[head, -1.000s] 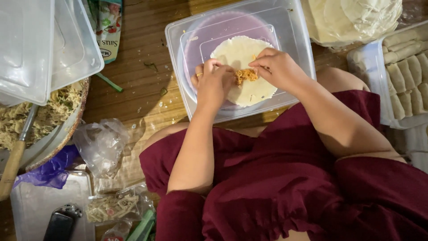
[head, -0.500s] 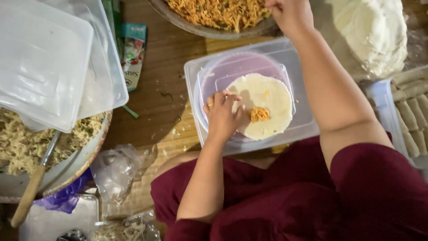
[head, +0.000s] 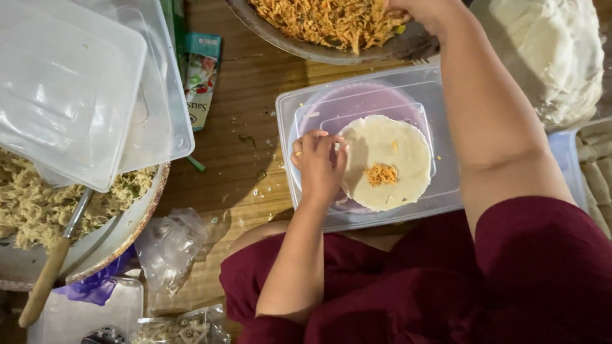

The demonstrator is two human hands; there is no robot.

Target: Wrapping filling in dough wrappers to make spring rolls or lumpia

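Observation:
A round pale wrapper (head: 389, 162) lies flat on an upturned clear plastic lid (head: 370, 108), with a small heap of orange shredded filling (head: 381, 173) at its middle. My left hand (head: 319, 164) rests on the wrapper's left edge, fingers curled and pinching it. My right hand (head: 428, 11) reaches to the top of the view into a metal bowl of orange shredded filling (head: 325, 22), its fingers down in the filling. Whether they hold any is hidden.
A stack of pale wrappers (head: 551, 54) sits at the top right. Rolled pieces (head: 598, 172) fill a tray at the right edge. At left, clear lids (head: 83, 89) overlap a bowl of pale shredded noodles (head: 95, 210) with a wooden-handled spoon (head: 48, 274). A green sachet (head: 203, 76) lies nearby.
My right hand left the wrapper and went up into the bowl of orange filling. My left hand stayed at the wrapper's left edge. The view shifted upward.

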